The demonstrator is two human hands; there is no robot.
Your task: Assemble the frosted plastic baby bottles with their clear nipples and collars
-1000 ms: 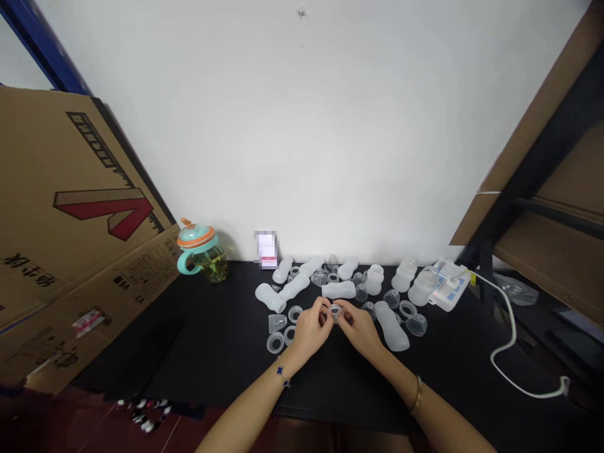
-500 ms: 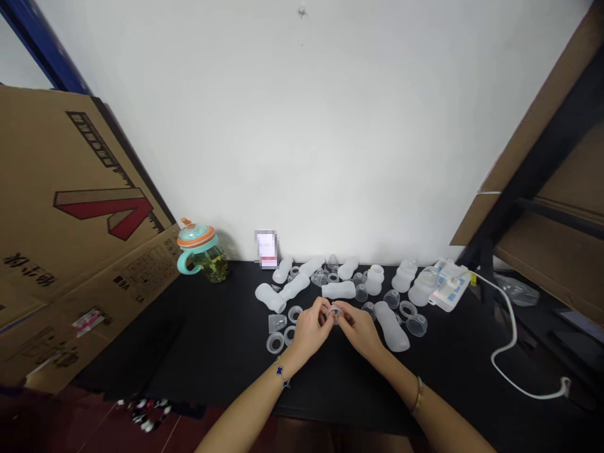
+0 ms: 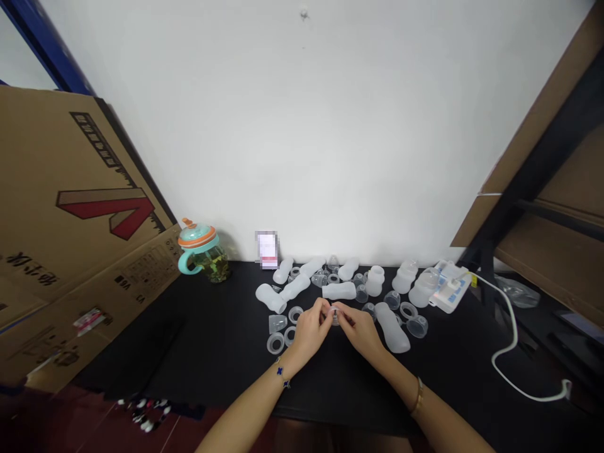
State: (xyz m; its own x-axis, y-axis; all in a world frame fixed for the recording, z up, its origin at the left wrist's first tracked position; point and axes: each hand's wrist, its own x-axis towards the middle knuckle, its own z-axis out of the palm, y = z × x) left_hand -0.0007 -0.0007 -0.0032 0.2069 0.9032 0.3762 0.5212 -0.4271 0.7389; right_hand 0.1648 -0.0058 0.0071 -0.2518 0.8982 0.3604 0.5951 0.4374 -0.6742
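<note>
Shifted slightly: one clear ring (image 3: 335,319), pinched by two hands (image 3: 309,328).

Single head-worn view, forward and down

From over here I see a black desk (image 3: 226,358) bearing a lidded jug (image 3: 204,251). Right of the jug I make out white bottles (image 3: 393,330), clear caps (image 3: 417,326) and translucent rings (image 3: 269,343) strewn about; farther right of it, a white power strip (image 3: 450,296) trailing a white cable (image 3: 513,328).

Small translucent round piece (image 3: 335,317), partly hidden by fingers, pinched between left grip (image 3: 309,328) and right grip (image 3: 362,328), exact tilt unclear
</note>
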